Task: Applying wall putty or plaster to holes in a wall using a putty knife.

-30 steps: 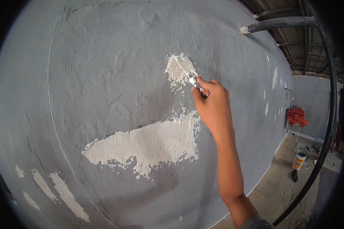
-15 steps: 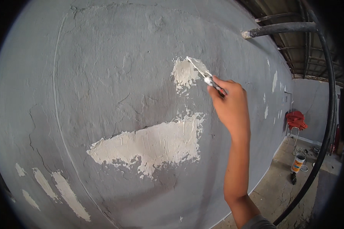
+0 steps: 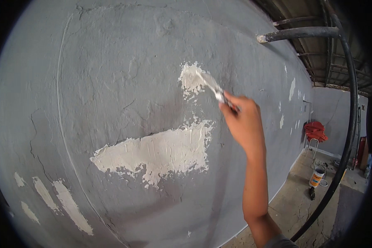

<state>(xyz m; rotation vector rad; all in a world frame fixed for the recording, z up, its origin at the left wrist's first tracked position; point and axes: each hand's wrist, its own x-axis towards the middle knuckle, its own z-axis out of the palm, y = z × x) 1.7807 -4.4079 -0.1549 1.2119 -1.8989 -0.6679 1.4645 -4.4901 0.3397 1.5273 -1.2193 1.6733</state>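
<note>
My right hand point(image 3: 244, 122) is raised in front of the grey wall point(image 3: 107, 91), its fingers closed around the handle of a putty knife point(image 3: 211, 86). The blade, smeared with white putty and slightly blurred, slants up and left. Its tip overlaps the upper right part of a small white putty patch point(image 3: 189, 80). Lower on the wall spreads a larger, ragged-edged putty patch point(image 3: 169, 151) with ridges across it. My left hand is out of the picture.
White streaks point(image 3: 72, 206) mark the wall at lower left. A black curved pipe point(image 3: 353, 107) arcs down the right side, joined by a pipe point(image 3: 301, 34) near the wall. On the floor at right stand an open paint can point(image 3: 316, 177) and a red cloth heap point(image 3: 315, 131) on a metal frame.
The putty knife's blade has slid a little downward across the small patch, and my right hand has lowered slightly with it. The whole view has shifted a bit.
</note>
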